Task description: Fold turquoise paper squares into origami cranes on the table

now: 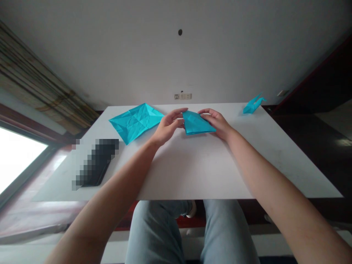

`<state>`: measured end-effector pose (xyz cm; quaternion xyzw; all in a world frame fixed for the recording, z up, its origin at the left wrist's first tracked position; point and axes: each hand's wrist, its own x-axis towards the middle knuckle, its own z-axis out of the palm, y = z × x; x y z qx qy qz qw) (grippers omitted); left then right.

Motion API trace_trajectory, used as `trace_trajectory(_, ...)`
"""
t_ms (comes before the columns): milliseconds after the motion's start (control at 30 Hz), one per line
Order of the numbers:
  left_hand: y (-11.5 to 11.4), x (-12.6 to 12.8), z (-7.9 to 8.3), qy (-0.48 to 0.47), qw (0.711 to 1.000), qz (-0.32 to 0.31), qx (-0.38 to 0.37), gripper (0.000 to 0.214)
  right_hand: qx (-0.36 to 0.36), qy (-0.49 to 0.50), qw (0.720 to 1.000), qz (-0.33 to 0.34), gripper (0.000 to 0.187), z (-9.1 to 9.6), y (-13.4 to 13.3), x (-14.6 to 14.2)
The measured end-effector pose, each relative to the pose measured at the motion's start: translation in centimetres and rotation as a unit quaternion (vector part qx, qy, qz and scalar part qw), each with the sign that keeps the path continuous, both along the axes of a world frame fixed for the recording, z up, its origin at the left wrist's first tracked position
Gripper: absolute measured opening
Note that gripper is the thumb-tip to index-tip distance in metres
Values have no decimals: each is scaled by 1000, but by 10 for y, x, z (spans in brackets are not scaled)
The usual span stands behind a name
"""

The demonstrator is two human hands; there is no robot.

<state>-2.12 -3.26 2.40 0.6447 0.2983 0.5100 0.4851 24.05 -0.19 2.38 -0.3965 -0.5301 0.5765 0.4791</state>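
A folded piece of blue origami paper (197,123) is between my hands over the middle of the white table. Its layers show along the near edge. My left hand (171,124) grips the paper's left side, thumb and fingers at that edge. On the other side, my right hand (216,121) holds the right edge, its fingers at the far side and partly hidden by the paper. Left of my left hand lies a creased, unfolded blue sheet (137,119). A finished blue paper crane (253,105) stands at the table's far right.
A dark flat object (97,165), mostly pixelated, lies on the left of the white table (192,176). The wall behind has power sockets (182,96). A curtain (41,77) and a window are at the left; my legs are under the near edge.
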Motion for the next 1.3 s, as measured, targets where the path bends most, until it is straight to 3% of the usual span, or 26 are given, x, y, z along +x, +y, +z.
trace_trajectory(167,2,0,-3,10,1000,29,-7,62,-5,-5,1000,12,43,2,-2,-1)
trace_trajectory(867,-4,3,2,16,1000,4,-22,50,1,7,1000,16,50,-3,2,3)
trace_trajectory(1300,-5,4,5,4,1000,-19,-19,56,-8,-9,1000,13,46,-2,3,3)
